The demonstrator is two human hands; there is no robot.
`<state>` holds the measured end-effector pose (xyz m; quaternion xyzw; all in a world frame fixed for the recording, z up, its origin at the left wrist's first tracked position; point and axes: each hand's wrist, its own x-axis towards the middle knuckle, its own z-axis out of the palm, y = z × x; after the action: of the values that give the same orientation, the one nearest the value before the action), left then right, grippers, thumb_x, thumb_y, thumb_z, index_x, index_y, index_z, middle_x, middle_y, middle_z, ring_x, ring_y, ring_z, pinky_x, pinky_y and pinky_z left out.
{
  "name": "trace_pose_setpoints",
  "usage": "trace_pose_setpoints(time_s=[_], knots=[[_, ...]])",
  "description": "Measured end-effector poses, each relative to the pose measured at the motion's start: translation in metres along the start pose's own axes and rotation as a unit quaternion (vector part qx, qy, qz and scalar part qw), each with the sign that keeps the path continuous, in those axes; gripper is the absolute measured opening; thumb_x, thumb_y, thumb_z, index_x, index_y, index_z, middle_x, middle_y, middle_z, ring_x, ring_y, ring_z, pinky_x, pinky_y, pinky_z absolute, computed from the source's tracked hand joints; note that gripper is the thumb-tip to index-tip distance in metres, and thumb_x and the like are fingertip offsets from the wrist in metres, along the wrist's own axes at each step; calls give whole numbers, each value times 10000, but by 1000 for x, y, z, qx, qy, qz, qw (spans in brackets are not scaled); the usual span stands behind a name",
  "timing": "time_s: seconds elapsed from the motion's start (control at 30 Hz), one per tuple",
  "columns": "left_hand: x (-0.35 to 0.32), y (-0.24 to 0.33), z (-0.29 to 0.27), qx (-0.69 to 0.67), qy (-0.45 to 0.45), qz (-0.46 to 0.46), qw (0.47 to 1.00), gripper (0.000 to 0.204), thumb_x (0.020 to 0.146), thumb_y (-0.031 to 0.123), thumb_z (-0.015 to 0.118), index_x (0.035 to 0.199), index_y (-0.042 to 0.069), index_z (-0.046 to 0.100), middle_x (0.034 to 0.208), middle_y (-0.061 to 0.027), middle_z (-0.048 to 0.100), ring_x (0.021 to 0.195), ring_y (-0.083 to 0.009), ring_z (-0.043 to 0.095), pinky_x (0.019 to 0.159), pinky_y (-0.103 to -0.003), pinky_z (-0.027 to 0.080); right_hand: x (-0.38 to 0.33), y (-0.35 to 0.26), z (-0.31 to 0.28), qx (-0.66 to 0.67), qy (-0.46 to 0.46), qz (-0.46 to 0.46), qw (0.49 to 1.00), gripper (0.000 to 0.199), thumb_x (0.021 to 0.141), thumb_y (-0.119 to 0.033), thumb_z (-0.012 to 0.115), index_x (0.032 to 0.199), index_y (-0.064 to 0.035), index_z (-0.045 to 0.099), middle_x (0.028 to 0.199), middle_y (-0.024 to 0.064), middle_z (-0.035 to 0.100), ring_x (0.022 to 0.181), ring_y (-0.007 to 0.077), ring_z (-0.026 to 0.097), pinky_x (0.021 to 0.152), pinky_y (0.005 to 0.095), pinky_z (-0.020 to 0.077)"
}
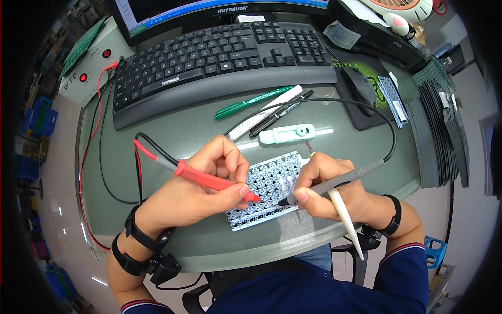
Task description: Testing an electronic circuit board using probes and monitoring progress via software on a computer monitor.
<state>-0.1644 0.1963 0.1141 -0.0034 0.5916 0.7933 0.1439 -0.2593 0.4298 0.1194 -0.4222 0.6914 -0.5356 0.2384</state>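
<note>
A white panel of many small circuit boards [269, 180] lies on the table in front of me. My left hand [206, 180] is closed around a red test probe [209, 181], whose tip points down at the panel's middle. From the other side, my right hand [329, 188] grips a grey test probe [348, 178], its black tip on or just over the panel near the red one. Whether either tip touches metal I cannot tell. A slim tool with a white tapered handle [344, 220] is also tucked in my right hand, a thin pointed end showing above the fingers.
Beyond the panel lie a mint-green utility cutter [286, 134], a green pen [253, 103] and black and white markers. A keyboard [219, 65], mouse [358, 86] and monitor [225, 10] stand behind. A tester box [97, 65] sits far left, dark boards [436, 131] at right. Probe cables loop across the table.
</note>
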Motion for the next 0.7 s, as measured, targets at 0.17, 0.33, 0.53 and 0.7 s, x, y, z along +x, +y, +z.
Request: trace_pose_setpoints(time_s=[0.17, 0.33, 0.53, 0.7], knots=[[-1, 0, 1, 6, 6, 3, 1000, 303, 855, 17, 633, 916, 75, 342, 922, -61, 492, 817, -118, 620, 744, -281, 561, 0, 1, 0, 6, -3, 26, 1000, 198, 824, -158, 677, 787, -35, 526, 681, 55, 591, 560, 129, 581, 509, 276, 450], [-1, 0, 0, 10, 9, -1, 1000, 303, 856, 20, 636, 917, 74, 344, 922, -61, 493, 817, -115, 619, 749, -279, 562, 0, 3, 1, -35, -19, 1, 999, 203, 823, -163, 687, 801, -46, 523, 681, 52, 584, 569, 132, 578, 510, 278, 448], [0, 1, 0, 6, 2, -1, 1000, 300, 859, 26, 632, 916, 74, 341, 922, -65, 492, 824, -112, 616, 762, -284, 567, 0, 1, 1, -19, -18, 7, 1000, 196, 819, -143, 690, 799, -50, 519, 679, 49, 579, 568, 128, 570, 512, 277, 443], [0, 1, 0, 3, 6, -7, 1000, 302, 854, 20, 627, 913, 78, 337, 919, -70, 489, 824, -118, 609, 747, -300, 577, 1, 1, 1, -20, -14, 6, 1000, 197, 818, -142, 690, 793, -48, 519, 677, 49, 578, 565, 128, 562, 513, 274, 442]])
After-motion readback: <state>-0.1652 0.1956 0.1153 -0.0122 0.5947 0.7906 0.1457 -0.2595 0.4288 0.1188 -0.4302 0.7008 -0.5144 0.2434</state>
